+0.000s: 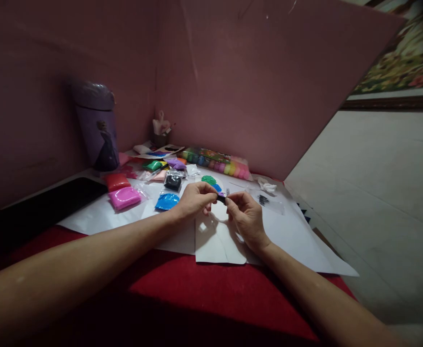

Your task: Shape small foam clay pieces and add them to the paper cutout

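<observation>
A small strip of black modelling clay (221,198) is pinched between the fingertips of my left hand (196,198) and my right hand (246,214). Both hands are closed on its ends, above a white sheet (218,243). On the sheet, just beyond my fingers, sit a green textured clay patch (208,180) and a blue piece (216,188), partly hidden by my left hand. Left of that hand lie a bag of blue clay (167,202) and a bag of black clay (172,181).
Pink (125,198) and red clay bags (117,181) lie left, near a dark flat object (48,202). A purple bin (97,130) stands by the wall. Behind are a pack of colourful clay (216,162) and a pen cup (159,139). A red cloth (197,299) covers the near side.
</observation>
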{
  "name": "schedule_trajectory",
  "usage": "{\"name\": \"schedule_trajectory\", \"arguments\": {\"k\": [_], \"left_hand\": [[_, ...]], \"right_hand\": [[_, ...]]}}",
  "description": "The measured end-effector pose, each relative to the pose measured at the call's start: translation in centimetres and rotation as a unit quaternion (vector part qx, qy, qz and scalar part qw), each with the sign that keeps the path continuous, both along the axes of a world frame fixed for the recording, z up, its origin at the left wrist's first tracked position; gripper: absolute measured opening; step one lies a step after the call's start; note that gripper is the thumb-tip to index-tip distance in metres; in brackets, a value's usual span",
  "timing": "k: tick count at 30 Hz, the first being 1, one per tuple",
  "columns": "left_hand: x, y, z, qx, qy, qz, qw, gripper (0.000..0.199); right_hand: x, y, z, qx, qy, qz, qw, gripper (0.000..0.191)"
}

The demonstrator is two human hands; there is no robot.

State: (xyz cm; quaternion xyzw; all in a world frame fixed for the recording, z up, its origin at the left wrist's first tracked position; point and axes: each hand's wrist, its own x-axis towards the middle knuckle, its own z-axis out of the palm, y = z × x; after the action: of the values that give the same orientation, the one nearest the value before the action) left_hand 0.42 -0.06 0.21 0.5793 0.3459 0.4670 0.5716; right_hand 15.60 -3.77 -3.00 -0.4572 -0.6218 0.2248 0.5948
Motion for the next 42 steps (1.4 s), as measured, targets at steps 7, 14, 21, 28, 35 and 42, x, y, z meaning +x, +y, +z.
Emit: {"name": "schedule_trajectory", "arguments": {"k": [7,14,21,28,35,42], "left_hand": [[-0.53,0.12,0.09,-0.004,-0.013,0.005,1.000,0.009],[-0.55,0.36,-0.47,-0.003,-0.015,-0.038,0.999,0.004],[-0.52,0.45,-0.52,0.015,0.000,-0.065,0.998,0.008],[-0.39,0.65,-0.70,0.016,0.013,-0.074,0.997,0.012],[-0.51,0.40,-0.56,0.028,0.036,-0.101,0.994,0.007],[-0.43,0.53,-0.78,0.018,0.043,-0.107,0.993,0.005]], "right_hand": [[0.28,0.28,0.05,-0.026,0.038,-0.026,0.999,0.015],[0.39,0.35,-0.25,-0.036,0.030,-0.004,0.999,0.018],[0.33,0.22,-0.36,-0.009,-0.018,0.014,1.000,0.012],[0.36,-0.04,-0.52,0.007,-0.050,0.042,0.998,0.006],[0.42,-0.15,-0.45,0.006,-0.063,0.048,0.997,0.005],[0.33,-0.31,-0.32,0.007,-0.072,0.044,0.996,0.005]]}}
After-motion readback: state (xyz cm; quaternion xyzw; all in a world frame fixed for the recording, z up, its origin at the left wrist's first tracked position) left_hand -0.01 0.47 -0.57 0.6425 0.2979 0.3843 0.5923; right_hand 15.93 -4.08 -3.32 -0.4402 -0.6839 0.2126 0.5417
